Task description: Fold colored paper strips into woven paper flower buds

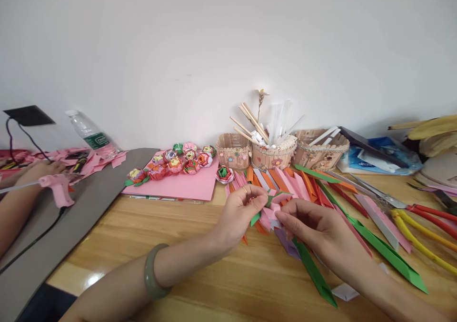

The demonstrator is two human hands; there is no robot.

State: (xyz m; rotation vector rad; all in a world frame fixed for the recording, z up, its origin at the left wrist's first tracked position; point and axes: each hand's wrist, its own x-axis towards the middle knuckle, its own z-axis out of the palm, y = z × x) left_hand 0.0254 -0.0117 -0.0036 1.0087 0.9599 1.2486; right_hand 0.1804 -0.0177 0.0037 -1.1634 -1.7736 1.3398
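- forearms (119, 281) are extending over the table (171, 231).
- left hand (236, 213) is pinching folded pink-and-green paper (274, 208), fingertips (262, 200) nearly together.
- right hand (319, 219) is likewise pinching its side.
- paper is hovering above coloured strips (314, 274).

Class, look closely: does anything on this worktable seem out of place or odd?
One paper flower sits just right of the pink sheet while the others cluster on it, so it looks misplaced. I see no obvious spill or damage.
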